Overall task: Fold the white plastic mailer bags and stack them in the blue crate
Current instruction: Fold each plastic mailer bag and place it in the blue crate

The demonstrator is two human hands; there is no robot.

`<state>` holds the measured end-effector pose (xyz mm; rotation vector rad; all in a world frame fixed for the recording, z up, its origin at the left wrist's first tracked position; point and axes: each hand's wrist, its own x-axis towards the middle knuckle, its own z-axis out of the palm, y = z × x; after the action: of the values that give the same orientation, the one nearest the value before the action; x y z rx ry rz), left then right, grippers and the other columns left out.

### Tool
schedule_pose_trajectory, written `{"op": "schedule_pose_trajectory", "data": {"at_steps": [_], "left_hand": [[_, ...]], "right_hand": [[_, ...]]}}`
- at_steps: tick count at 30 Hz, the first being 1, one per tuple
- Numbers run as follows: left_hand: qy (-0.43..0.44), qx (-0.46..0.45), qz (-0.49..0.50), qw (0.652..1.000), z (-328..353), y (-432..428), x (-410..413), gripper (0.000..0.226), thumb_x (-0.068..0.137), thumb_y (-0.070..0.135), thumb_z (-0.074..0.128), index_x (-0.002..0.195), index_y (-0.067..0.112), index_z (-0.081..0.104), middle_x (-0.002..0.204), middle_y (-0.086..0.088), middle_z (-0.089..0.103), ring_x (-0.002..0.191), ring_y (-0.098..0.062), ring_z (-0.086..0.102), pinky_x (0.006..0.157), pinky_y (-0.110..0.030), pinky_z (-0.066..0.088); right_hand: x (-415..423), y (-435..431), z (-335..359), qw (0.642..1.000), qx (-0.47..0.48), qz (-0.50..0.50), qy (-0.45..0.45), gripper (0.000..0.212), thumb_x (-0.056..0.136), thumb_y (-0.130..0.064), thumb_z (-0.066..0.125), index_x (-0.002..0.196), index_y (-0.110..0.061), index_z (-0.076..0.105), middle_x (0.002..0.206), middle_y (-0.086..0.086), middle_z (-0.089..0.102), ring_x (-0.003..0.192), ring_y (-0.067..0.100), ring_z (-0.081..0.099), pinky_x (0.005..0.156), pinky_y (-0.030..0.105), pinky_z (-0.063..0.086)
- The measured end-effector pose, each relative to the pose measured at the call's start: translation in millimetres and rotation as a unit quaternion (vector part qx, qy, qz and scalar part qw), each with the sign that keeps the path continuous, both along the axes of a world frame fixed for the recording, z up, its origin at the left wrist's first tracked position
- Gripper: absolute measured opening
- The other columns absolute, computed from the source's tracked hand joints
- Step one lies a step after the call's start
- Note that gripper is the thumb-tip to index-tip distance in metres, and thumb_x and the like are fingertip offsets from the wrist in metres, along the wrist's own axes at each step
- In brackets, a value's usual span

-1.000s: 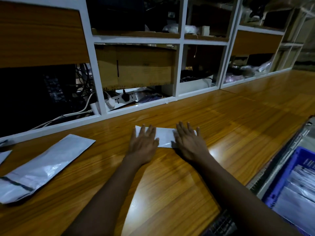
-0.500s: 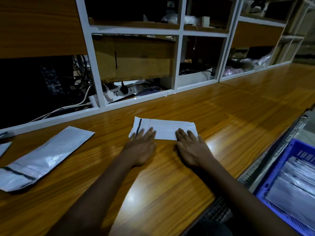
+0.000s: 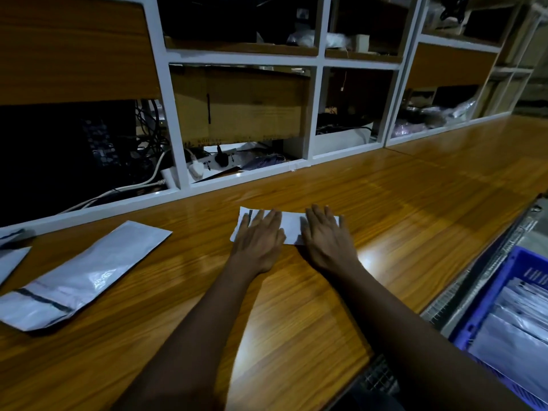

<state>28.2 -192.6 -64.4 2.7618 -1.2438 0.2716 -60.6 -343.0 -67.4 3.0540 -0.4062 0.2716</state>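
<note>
A folded white mailer bag (image 3: 291,226) lies flat on the wooden counter (image 3: 296,307) at the centre. My left hand (image 3: 258,239) presses its left part with straight fingers. My right hand (image 3: 325,235) lies flat on its right part. Only the strip between the hands and the bag's far corners show. An unfolded white mailer bag (image 3: 84,275) with a dark strip near its end lies at the left. The blue crate (image 3: 486,307) sits low at the right and holds several folded bags.
Another bag's corner (image 3: 12,261) pokes in at the far left edge. White-framed shelves (image 3: 314,111) with a cardboard box, cables and a power strip rise behind the counter. A metal grille runs between the counter edge and the crate.
Both hands slid back toward me off the bag half a second ago, and have now pushed forward over it again, covering most of it.
</note>
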Motion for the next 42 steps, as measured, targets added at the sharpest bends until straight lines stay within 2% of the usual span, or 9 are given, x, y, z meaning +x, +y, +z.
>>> {"op": "schedule_pose_trajectory", "data": {"at_steps": [7, 20, 23, 25, 29, 32, 34, 37, 42], "left_hand": [[0.012, -0.042, -0.015, 0.999, -3.0, -27.2, 19.4, 0.051, 0.106, 0.026, 0.036, 0.155, 0.017, 0.024, 0.162, -0.004, 0.023, 0.149, -0.023, 0.017, 0.121, -0.047, 0.011], [0.117, -0.014, 0.069, 0.991, -12.3, -15.6, 59.6, 0.060, 0.103, 0.055, 0.022, 0.156, 0.027, 0.021, 0.165, -0.003, 0.013, 0.152, -0.025, 0.006, 0.120, -0.051, 0.001], [-0.019, -0.106, 0.020, 0.994, -9.9, -13.3, 65.2, 0.043, 0.103, 0.041, 0.033, 0.129, 0.019, 0.060, 0.133, -0.006, 0.059, 0.130, -0.028, 0.047, 0.114, -0.050, 0.028], [-0.083, -0.235, -0.060, 0.967, -5.0, -21.0, 66.5, 0.028, 0.098, 0.022, 0.045, 0.090, 0.013, 0.071, 0.091, -0.006, 0.070, 0.088, -0.024, 0.064, 0.086, -0.041, 0.050], [-0.033, -0.256, -0.113, 0.960, 1.0, -44.9, 59.7, 0.018, 0.095, 0.012, 0.057, 0.088, 0.010, 0.074, 0.083, -0.007, 0.072, 0.074, -0.022, 0.065, 0.063, -0.035, 0.051], [0.056, -0.182, -0.130, 0.973, -9.2, -49.8, 71.5, 0.018, 0.098, 0.021, 0.056, 0.098, 0.016, 0.074, 0.089, -0.005, 0.072, 0.081, -0.021, 0.063, 0.064, -0.032, 0.045], [0.102, -0.175, -0.124, 0.971, -12.7, -45.9, 80.5, 0.023, 0.098, 0.027, 0.057, 0.114, 0.021, 0.072, 0.104, -0.003, 0.073, 0.092, -0.019, 0.063, 0.073, -0.032, 0.048], [0.169, -0.148, -0.117, 0.967, -13.2, -35.5, 83.6, 0.042, 0.099, 0.037, 0.055, 0.140, 0.027, 0.054, 0.140, 0.000, 0.057, 0.127, -0.019, 0.052, 0.102, -0.039, 0.046], [0.141, 0.030, -0.049, 0.988, -4.9, -17.0, 74.1, 0.070, 0.092, 0.073, 0.031, 0.154, 0.046, 0.013, 0.165, 0.004, 0.008, 0.152, -0.023, 0.005, 0.120, -0.045, 0.007]], "right_hand": [[43.2, -2.0, -9.2, 0.998, 0.056, 0.014, 0.004, 0.057, 0.106, -0.041, 0.028, 0.156, -0.015, 0.020, 0.163, 0.007, 0.022, 0.150, 0.033, 0.015, 0.117, 0.058, 0.015], [22.4, -68.9, -10.5, 0.994, 0.020, -0.047, 0.094, 0.057, 0.106, -0.045, 0.018, 0.157, -0.020, 0.016, 0.165, 0.010, 0.008, 0.150, 0.037, 0.009, 0.117, 0.060, 0.013], [13.2, -67.1, -1.0, 0.998, 0.004, -0.056, -0.010, 0.049, 0.106, -0.041, 0.027, 0.143, -0.013, 0.043, 0.151, 0.015, 0.038, 0.139, 0.038, 0.032, 0.111, 0.060, 0.026], [21.2, -59.1, 7.4, 0.992, 0.062, 0.000, -0.106, 0.042, 0.106, -0.031, 0.038, 0.137, -0.008, 0.053, 0.146, 0.017, 0.047, 0.136, 0.037, 0.039, 0.110, 0.052, 0.030], [44.9, -41.2, 11.5, 0.957, 0.194, 0.118, -0.177, 0.030, 0.101, -0.020, 0.053, 0.123, -0.004, 0.066, 0.109, 0.015, 0.072, 0.087, 0.025, 0.068, 0.071, 0.042, 0.055], [54.6, -44.0, 2.6, 0.966, 0.139, 0.156, -0.150, 0.018, 0.099, -0.022, 0.060, 0.102, -0.010, 0.074, 0.079, 0.008, 0.072, 0.057, 0.013, 0.053, 0.049, 0.024, 0.033], [57.8, -49.0, 1.6, 0.969, 0.156, 0.150, -0.117, 0.023, 0.100, -0.025, 0.058, 0.116, -0.015, 0.070, 0.095, 0.008, 0.075, 0.071, 0.015, 0.061, 0.056, 0.019, 0.037], [60.9, -57.6, 1.4, 0.974, 0.179, 0.132, -0.036, 0.048, 0.101, -0.036, 0.054, 0.144, -0.017, 0.049, 0.139, 0.008, 0.059, 0.122, 0.026, 0.057, 0.093, 0.032, 0.046], [57.4, -64.9, 4.3, 0.986, 0.105, 0.092, 0.094, 0.074, 0.094, -0.067, 0.037, 0.157, -0.034, 0.015, 0.166, -0.005, 0.012, 0.152, 0.027, 0.007, 0.121, 0.050, 0.009]]}}
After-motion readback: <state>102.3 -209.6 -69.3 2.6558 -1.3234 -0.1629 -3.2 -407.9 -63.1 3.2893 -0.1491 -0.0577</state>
